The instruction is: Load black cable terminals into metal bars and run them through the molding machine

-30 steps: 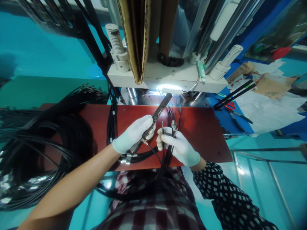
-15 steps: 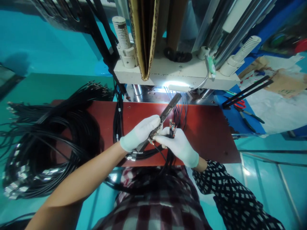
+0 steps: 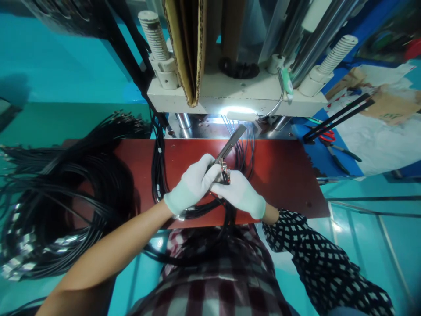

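My left hand [image 3: 195, 182], in a white glove, is closed around a long grey metal bar [image 3: 233, 142] that slants up and to the right. Pressed close beside it, my gloved right hand [image 3: 241, 193] grips black cables [image 3: 226, 173] whose ends carry small metal connectors. Those ends stick up between the two hands, near the bar's lower part. From the right hand the cables hang down over the lap. The bar's lower end is hidden by the left hand, and the fingertips partly cover one another.
A large coil of black cables [image 3: 66, 197] lies at left on the red-brown board [image 3: 279, 175]. Ahead stands a white press [image 3: 204, 105] with a bright lamp and thin wires beneath it. Pliers [image 3: 338, 158] rest on a blue surface at right. Cardboard [image 3: 184, 52] leans on the press.
My hands have come closer together, and the cable ends have moved left against the bar. The bar's face has turned, and the view has shifted slightly.
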